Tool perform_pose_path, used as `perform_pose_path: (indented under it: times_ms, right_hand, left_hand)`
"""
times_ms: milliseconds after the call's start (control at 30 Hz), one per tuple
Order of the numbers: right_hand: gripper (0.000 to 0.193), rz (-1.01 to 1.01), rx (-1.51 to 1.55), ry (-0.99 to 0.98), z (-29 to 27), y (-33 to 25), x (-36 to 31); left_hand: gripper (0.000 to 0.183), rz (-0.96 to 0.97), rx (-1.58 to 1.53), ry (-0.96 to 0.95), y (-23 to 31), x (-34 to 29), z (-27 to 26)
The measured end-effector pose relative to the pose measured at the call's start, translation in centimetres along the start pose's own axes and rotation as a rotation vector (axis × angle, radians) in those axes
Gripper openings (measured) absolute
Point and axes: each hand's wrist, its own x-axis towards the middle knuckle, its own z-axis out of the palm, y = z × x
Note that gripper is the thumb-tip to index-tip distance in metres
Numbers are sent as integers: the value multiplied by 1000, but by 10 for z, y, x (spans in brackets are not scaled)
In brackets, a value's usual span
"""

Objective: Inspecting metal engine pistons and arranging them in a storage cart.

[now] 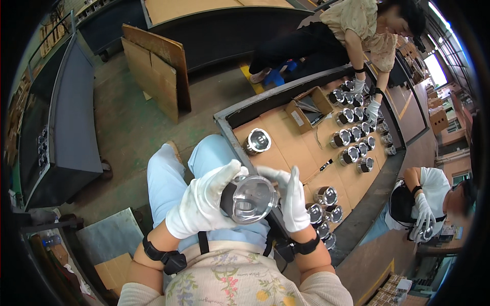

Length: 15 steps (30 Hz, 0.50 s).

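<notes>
A clear, round jug-like vessel [253,200] with a lipped rim and a dark part at its left side is tilted in front of my body. My white-gloved left hand [200,201] grips it from the left, fingers wrapped about the dark part. On its other side, my gloved right hand [294,201] has its fingers apart and stretched, close against the vessel's right edge; whether it touches cannot be told. Beyond my hands, a single similar vessel with a shiny rim [258,141] stands on the cardboard-lined bench.
A dark raised edge [232,140] borders the bench [278,130]. Several more vessels [349,155] stand at its right, and another cluster [325,195] lies nearer. An open cardboard box [309,109] sits further back. A gloved co-worker [357,30] leans over the far end; another person [423,199] stands right.
</notes>
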Motion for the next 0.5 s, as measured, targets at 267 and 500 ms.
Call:
perform_pose_path:
  times_ms: [267, 500]
  right_hand:
    - [33, 277, -398, -27, -18, -23, -30]
    - [20, 261, -237, 235, -77, -50, 17]
  left_hand:
    - [107, -78, -55, -228, -13, -2, 32]
    - [126, -214, -21, -262, -37, -14, 36]
